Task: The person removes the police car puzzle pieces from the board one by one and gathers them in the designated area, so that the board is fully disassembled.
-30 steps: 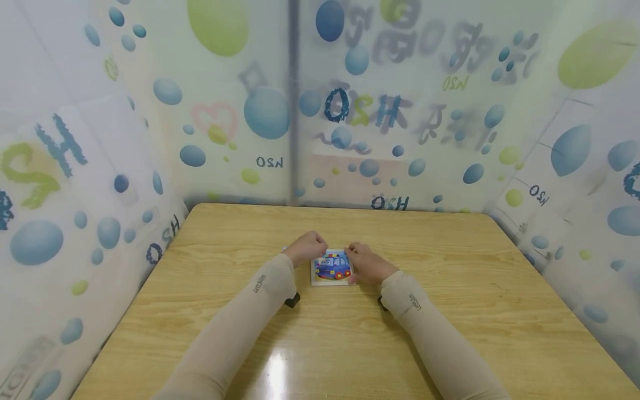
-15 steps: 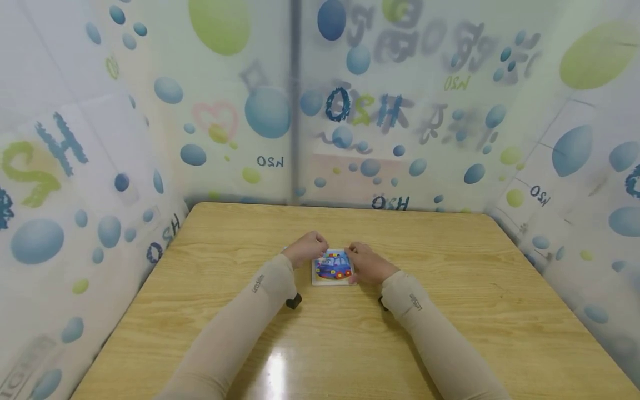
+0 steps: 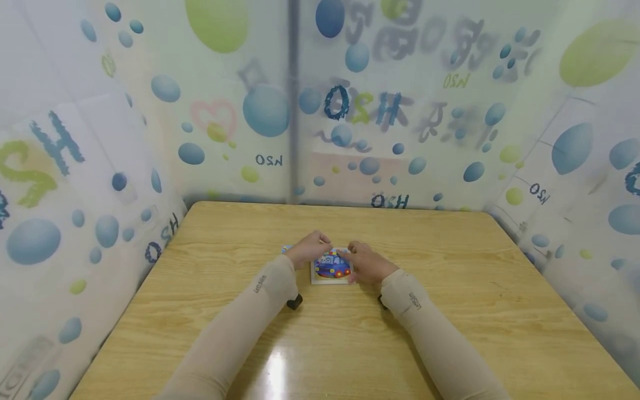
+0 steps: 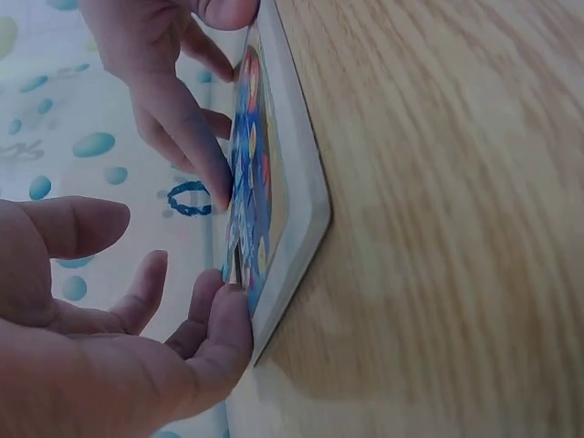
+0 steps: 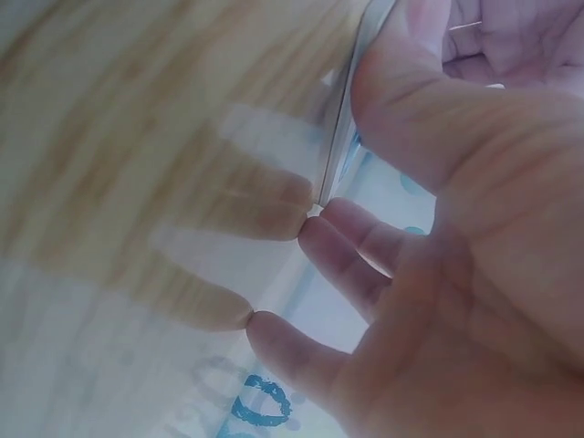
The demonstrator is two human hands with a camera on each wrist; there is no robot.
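A person's hands sit close together, not touching each other, at a blue car picture (image 3: 331, 266) in a white frame (image 3: 330, 281) on a wood-grain desk (image 3: 450, 244). The left hand (image 3: 306, 251) covers the far left corner, fingers bent and tips at the picture's edge — whether they pinch anything, I cannot tell. The right hand (image 3: 369, 262) spans the right side, index finger stretched onto the picture, thumb against the frame — beyond the left hand, a small blue item (image 3: 285, 248) peeks out.

A table (image 3: 450, 266) — picture board (image 3: 330, 270), something blue (image 3: 285, 248) on it.
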